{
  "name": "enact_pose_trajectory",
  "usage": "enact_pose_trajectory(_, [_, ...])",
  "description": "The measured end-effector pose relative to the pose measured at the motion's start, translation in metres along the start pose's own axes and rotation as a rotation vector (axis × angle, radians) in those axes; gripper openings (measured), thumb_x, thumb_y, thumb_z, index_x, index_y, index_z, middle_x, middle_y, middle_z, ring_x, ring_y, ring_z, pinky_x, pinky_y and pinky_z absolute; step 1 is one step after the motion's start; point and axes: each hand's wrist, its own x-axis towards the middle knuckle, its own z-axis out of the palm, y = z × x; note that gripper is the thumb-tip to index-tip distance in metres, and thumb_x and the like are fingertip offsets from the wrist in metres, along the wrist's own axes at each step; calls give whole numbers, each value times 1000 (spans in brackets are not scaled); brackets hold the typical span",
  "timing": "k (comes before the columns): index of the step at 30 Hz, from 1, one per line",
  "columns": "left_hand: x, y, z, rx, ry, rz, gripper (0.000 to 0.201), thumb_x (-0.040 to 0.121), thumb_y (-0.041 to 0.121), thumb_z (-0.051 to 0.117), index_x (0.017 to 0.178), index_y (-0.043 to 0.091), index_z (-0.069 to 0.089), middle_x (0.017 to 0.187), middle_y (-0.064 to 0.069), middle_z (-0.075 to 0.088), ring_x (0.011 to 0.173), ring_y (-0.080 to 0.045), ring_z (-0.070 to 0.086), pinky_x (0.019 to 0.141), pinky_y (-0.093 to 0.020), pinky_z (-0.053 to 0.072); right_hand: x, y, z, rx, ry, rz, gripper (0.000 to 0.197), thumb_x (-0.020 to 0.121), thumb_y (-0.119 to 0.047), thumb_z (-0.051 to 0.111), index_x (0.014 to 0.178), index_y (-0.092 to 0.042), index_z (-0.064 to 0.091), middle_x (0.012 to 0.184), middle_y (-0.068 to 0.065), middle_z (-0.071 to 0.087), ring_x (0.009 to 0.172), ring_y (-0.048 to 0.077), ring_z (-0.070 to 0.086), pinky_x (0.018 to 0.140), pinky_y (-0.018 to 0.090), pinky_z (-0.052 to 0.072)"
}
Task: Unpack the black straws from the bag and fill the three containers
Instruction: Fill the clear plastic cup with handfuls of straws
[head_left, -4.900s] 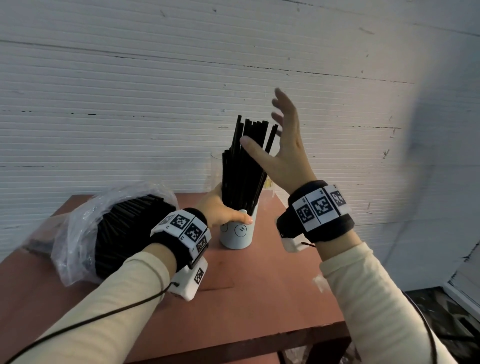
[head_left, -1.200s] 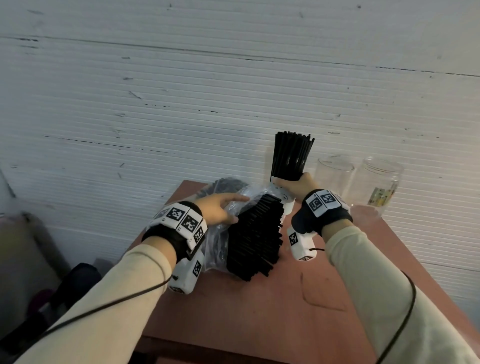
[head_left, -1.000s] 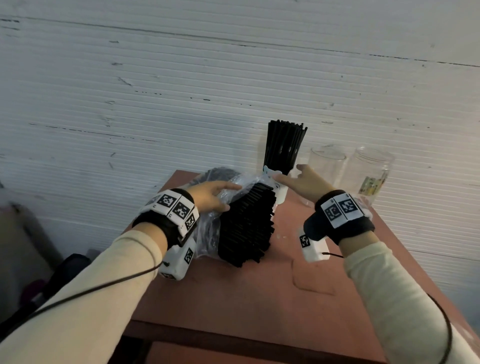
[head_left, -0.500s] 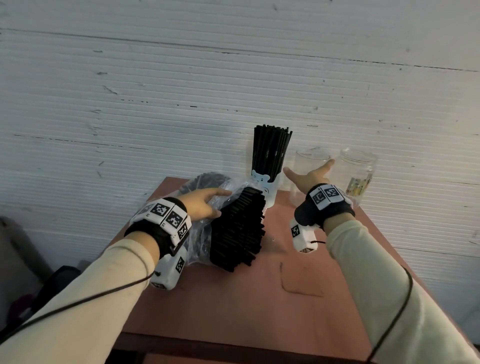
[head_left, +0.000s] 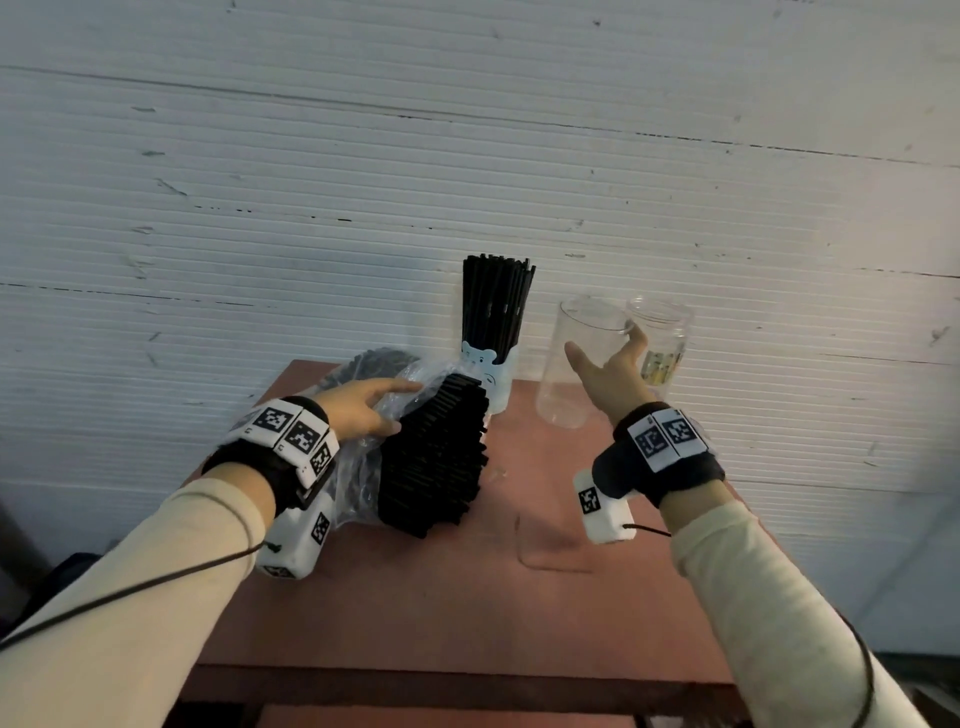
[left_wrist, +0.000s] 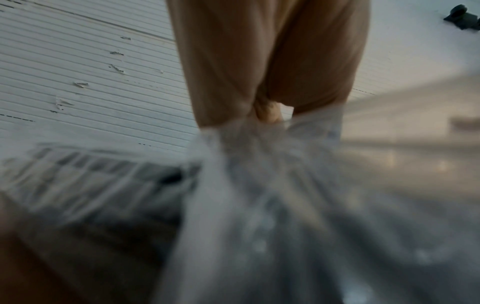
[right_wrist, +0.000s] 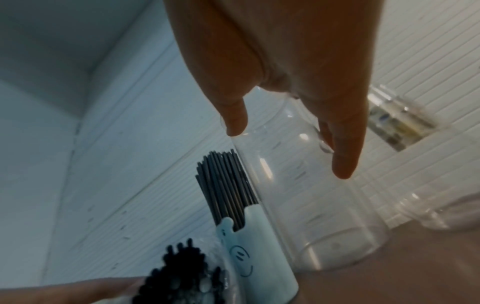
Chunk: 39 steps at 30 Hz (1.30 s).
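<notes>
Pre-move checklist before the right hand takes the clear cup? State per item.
1. Right hand free: ok, fingers spread, holding nothing.
2. Right hand lined up on the clear cup: ok, thumb and fingers either side near the rim; contact cannot tell.
3. Clear cup empty and upright: ok.
4. Neighbours clear: not ok, the labelled jar stands close behind it and the bear cup full of straws is close on the other side.
5. Bag steadied: ok, left hand holds the plastic.
6. Straw bundle reachable: ok, ends stick out of the bag's mouth.
</notes>
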Motion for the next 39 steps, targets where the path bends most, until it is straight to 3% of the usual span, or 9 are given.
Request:
enact_pose_trajectory(3, [-3, 7, 0, 23, -12, -28, 60, 91, 8, 63, 136, 41, 44, 158, 2, 25, 146, -18, 22, 104, -22, 27, -22, 6, -17, 43, -57, -21, 101, 71, -62, 66, 143, -32, 2, 122, 10, 44, 118, 28, 48, 104, 45, 41])
enact_pose_trajectory(7, [-9, 17, 2, 85, -2, -51, 58, 92, 13, 63, 139, 40, 42, 159, 0, 25, 145, -21, 25, 102, -23, 27, -47, 12, -35, 63, -123, -73, 81, 89, -36, 65, 144, -24, 7, 92, -9, 45, 95, 14, 52, 89, 37, 48])
enact_pose_trajectory(13, [-24, 29, 13, 128, 34, -30, 57, 93, 10, 59, 136, 43, 44, 154, -2, 35, 131, -19, 41, 101, -27, 35, -75, 11, -42, 16, -174, -57, 79, 90, -30, 65, 145, -17, 9, 116, 7, 57, 112, 20, 52, 102, 48, 44])
enact_pose_trajectory(21, [-51, 46, 15, 113, 135, 35, 56, 88, 8, 63, 120, 52, 49, 147, -5, 46, 109, -17, 48, 99, -30, 38, -82, 10, -47, -74, -133, -43, 106, 78, -42, 76, 147, -17, 0, 147, 19, 35, 134, 30, 40, 112, 47, 34])
enact_pose_trajectory(25, [-69, 49, 10, 80, 163, 47, 64, 81, 7, 73, 132, 39, 50, 151, 2, 38, 139, -18, 36, 110, -30, 30, -99, -8, -39, -233, 38, -292, 97, 77, -44, 75, 147, -19, 12, 151, 14, 12, 143, 33, 12, 117, 51, 17])
enact_pose_trajectory(29, [-79, 49, 11, 208, 92, -51, 74, 79, 12, 76, 139, 39, 43, 154, 1, 32, 137, -20, 35, 99, -24, 33, -117, -30, -11, -315, 72, -563, 62, 83, -34, 70, 133, -15, 39, 136, 10, 30, 128, 26, 29, 106, 34, 27])
enact_pose_trajectory(33, [-86, 49, 15, 240, 80, -118, 72, 82, 4, 69, 138, 41, 44, 155, 1, 31, 126, -20, 48, 89, -26, 45, -119, -47, 31, -390, -249, -657, 21, 90, -26, 62, 100, -8, 66, 103, 4, 65, 96, 15, 58, 87, 27, 47])
enact_pose_trajectory(36, [-90, 49, 11, 228, 147, -89, 70, 81, -2, 62, 138, 35, 48, 147, -4, 43, 97, -20, 62, 68, -25, 50, -119, -54, 66, -682, -543, -640, 28, 94, -35, 55, 90, -9, 68, 91, 5, 68, 85, 20, 60, 80, 32, 48])
enact_pose_trajectory(39, [-94, 49, 3, 206, 257, -27, 62, 83, -4, 57, 139, 22, 50, 141, -8, 52, 112, -31, 59, 78, -23, 43, -114, -58, 92, -819, -599, -662, 32, 97, -38, 50, 90, -12, 68, 90, 6, 68, 83, 23, 61, 78, 34, 47])
